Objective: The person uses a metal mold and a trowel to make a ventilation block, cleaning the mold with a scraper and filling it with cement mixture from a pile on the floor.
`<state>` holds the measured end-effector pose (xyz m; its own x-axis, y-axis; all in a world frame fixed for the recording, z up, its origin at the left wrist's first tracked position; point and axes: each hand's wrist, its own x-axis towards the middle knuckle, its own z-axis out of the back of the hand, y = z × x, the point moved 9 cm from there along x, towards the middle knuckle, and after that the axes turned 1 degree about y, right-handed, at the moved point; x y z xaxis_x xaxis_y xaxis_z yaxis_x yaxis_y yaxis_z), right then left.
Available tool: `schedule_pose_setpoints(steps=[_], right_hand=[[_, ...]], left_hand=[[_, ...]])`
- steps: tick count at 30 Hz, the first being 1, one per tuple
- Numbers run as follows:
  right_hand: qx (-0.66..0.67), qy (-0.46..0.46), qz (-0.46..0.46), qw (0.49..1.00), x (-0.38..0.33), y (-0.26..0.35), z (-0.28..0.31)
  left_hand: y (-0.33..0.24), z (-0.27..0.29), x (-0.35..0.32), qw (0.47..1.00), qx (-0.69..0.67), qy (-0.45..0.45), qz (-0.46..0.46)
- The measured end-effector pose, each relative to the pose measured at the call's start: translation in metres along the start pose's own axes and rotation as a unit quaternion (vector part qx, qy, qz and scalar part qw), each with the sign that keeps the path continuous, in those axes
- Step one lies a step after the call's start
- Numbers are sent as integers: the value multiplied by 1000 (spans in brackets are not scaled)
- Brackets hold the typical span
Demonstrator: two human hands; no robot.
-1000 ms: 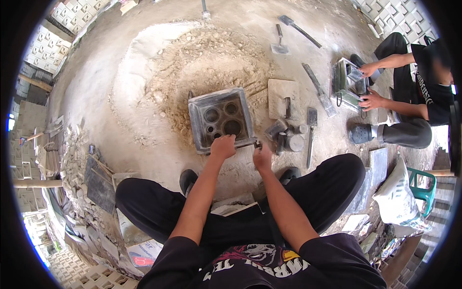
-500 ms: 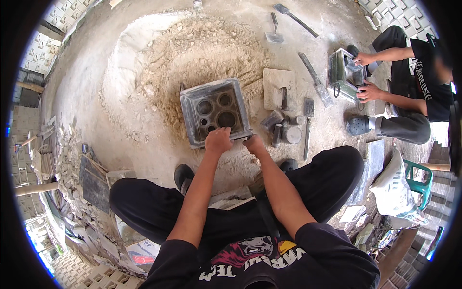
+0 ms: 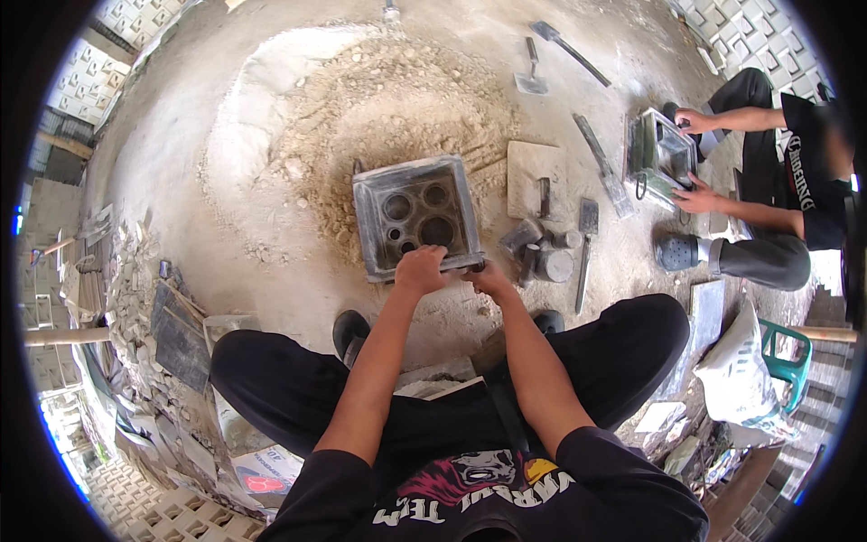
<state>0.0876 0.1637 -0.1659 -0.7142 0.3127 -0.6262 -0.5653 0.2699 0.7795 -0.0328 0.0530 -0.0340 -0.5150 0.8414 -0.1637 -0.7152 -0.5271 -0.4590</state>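
A square grey metal mold box [image 3: 466, 199] sits on the dusty ground in front of me. Round holes of several sizes show in its inner plate. My left hand [image 3: 422, 269] is closed over its near wall, fingertips curled inside the rim. At the near right corner my right hand [image 3: 489, 280] is closed around a small dark fitting [image 3: 478, 265], its fingers pointing left under the rim. What the fingertips press on is hidden. Right of the box lie dusty cylindrical blocks [image 3: 554, 265] and a flat board [image 3: 524, 172] with a dark handle.
Beyond the box spreads a heap of sandy mix [image 3: 361, 99]. A trowel [image 3: 531, 77], long flat bar [image 3: 603, 164] and narrow spatula [image 3: 587, 244] lie to the right. A co-worker there handles another metal mold [image 3: 657, 158]. A white sack [image 3: 736, 370] leans near a green chair [image 3: 787, 366].
The whole view has shifted slightly down and right. My right hand's fingers have loosened from a fist and reach further left under the rim. The co-worker's mold has tilted a little.
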Motion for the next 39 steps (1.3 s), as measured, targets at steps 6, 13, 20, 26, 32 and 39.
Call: schedule_pose_setpoints(steps=[6, 13, 20, 26, 32, 39], right_hand=[[296, 28, -77, 952, -10, 0, -19], [253, -71, -79, 962, -12, 0, -19], [138, -184, -13, 973, -39, 38, 2], [-18, -247, 52, 967, -63, 91, 8], [-29, -314, 87, 945, -106, 118, 0], [-61, -333, 100, 936, -137, 143, -35]], left_hand=[[64, 95, -68, 850, 5, -511, 125], [170, 16, -70, 871, -212, -292, 334], [163, 18, -73, 843, -292, -322, 317], [178, 10, -68, 822, -368, -333, 281], [161, 2, -53, 818, -417, -297, 262], [192, 3, -44, 871, -237, -287, 321]])
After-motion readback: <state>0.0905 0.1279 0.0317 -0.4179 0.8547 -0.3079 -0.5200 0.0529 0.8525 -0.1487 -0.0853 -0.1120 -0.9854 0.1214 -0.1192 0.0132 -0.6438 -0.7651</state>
